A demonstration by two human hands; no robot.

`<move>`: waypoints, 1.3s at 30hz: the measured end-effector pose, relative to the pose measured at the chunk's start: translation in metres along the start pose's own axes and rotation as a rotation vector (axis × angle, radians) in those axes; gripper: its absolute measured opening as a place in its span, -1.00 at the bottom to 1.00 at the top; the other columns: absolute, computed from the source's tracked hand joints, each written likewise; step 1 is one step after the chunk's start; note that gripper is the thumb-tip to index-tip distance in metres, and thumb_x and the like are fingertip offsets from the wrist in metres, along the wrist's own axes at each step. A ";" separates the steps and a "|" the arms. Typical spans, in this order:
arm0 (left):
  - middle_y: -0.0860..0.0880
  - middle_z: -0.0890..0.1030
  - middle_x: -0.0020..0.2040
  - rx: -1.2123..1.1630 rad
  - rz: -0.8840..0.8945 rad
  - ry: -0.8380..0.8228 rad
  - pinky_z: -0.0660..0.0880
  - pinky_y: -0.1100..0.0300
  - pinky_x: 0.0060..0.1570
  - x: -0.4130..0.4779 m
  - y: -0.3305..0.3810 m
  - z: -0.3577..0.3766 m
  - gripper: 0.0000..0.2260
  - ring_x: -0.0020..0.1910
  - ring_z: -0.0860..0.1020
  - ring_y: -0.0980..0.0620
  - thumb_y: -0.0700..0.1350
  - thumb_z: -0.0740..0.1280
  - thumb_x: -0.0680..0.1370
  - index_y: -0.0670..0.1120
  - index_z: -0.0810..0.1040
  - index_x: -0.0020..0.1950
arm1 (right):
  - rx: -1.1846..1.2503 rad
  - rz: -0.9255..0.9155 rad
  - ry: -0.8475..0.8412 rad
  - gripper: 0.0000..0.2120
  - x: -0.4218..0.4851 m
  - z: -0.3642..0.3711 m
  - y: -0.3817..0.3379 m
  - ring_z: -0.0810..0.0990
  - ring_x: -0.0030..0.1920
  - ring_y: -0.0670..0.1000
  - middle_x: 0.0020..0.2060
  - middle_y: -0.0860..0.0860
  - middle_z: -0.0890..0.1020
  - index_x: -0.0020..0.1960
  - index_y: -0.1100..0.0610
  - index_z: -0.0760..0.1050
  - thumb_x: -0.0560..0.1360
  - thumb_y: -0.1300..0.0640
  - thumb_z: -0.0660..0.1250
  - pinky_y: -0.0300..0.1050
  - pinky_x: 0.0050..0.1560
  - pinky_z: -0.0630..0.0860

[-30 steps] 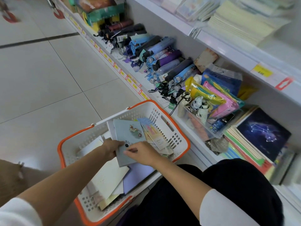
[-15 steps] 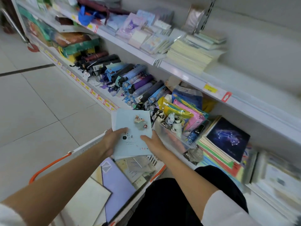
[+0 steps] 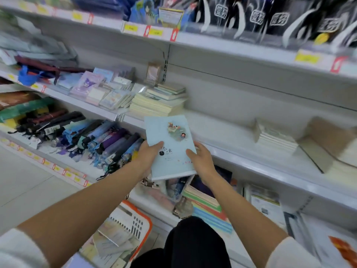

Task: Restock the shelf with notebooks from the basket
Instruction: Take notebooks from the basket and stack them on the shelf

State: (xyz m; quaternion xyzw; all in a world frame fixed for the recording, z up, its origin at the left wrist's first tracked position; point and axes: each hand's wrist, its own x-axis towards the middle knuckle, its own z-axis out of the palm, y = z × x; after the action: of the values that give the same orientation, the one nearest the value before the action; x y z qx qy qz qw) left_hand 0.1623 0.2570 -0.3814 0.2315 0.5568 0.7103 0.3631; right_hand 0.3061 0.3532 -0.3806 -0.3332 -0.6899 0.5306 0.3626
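Note:
A pale blue notebook (image 3: 170,144) with a small picture on its cover is held up in front of the white middle shelf (image 3: 231,140). My left hand (image 3: 147,153) grips its left edge and my right hand (image 3: 201,159) grips its lower right edge. Its far end reaches over the shelf's front lip. Below, the orange-and-white basket (image 3: 143,223) holds several more notebooks (image 3: 114,240).
A stack of cream notebooks (image 3: 158,103) lies on the shelf just left of the held one. A smaller stack (image 3: 274,138) and a brown box (image 3: 326,144) sit to the right. Folded umbrellas (image 3: 92,140) fill the lower shelf at left.
Both hands lifted the blue notebook out of the basket and carried it up and forward to the middle shelf. The view tilted up from the basket to the shelves.

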 end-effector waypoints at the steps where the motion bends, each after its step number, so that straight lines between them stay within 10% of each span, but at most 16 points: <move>1: -0.16 0.64 0.05 0.007 0.004 -0.017 0.56 -0.09 0.01 0.004 0.006 0.017 -0.83 -0.02 0.62 -0.18 -0.21 0.29 0.58 -0.15 0.53 0.17 | 0.008 -0.017 0.031 -0.77 0.003 -0.015 -0.006 0.64 -0.03 0.00 0.05 0.02 0.62 0.17 0.09 0.46 0.56 0.28 0.26 -0.19 -0.09 0.59; 12: -0.12 0.65 -0.07 0.205 0.047 -0.295 0.56 0.10 -0.17 0.034 0.031 0.220 -0.94 -0.15 0.61 -0.12 -0.22 0.32 0.52 -0.10 0.56 -0.05 | 0.120 -0.057 0.489 -0.82 0.029 -0.185 -0.026 0.65 -0.09 0.06 0.00 0.11 0.63 0.11 0.14 0.36 0.55 0.26 0.29 -0.09 -0.13 0.59; 23: 0.02 0.44 0.40 0.441 0.128 -0.634 0.47 0.08 0.26 0.100 0.000 0.366 -0.09 0.33 0.45 0.01 -0.28 0.55 0.20 0.00 0.28 0.50 | -0.283 -0.002 0.859 -0.89 0.081 -0.335 -0.019 0.61 -0.19 0.14 -0.29 0.05 0.58 -0.06 0.26 0.57 0.46 0.23 0.40 -0.20 -0.40 0.34; 27: 0.01 0.43 0.37 0.400 0.106 -0.530 0.46 0.11 0.25 0.112 -0.013 0.371 -0.28 0.30 0.47 -0.03 -0.34 0.54 0.32 -0.11 0.38 0.43 | -0.247 0.063 0.736 -0.46 0.098 -0.345 0.001 0.56 0.15 0.13 0.08 0.01 0.55 0.33 0.21 0.39 0.44 0.08 0.48 -0.15 0.06 0.43; 33: 0.01 0.56 0.21 0.516 0.206 -0.620 0.49 0.45 -0.20 0.108 -0.039 0.344 -0.40 0.10 0.60 0.07 -0.27 0.59 0.29 -0.10 0.50 0.29 | -0.302 0.067 0.320 -0.19 0.075 -0.360 0.042 0.55 0.07 -0.07 0.15 -0.05 0.49 0.21 0.00 0.41 0.08 -0.23 0.62 -0.37 -0.15 0.44; 39: -0.08 0.63 0.01 0.600 0.334 -0.480 0.45 0.48 -0.30 0.127 -0.046 0.347 -0.50 -0.08 0.58 0.10 -0.19 0.61 0.29 -0.04 0.59 0.20 | -0.409 0.041 0.344 -0.44 0.087 -0.373 0.047 0.54 -0.08 -0.09 0.06 0.00 0.56 0.20 0.08 0.44 0.28 0.12 0.61 -0.39 -0.21 0.45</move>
State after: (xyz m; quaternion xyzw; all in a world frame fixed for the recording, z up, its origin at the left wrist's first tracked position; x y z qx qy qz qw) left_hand 0.3489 0.5773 -0.3408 0.5730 0.5933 0.4917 0.2792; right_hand 0.5833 0.6202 -0.3486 -0.4986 -0.7041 0.3229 0.3890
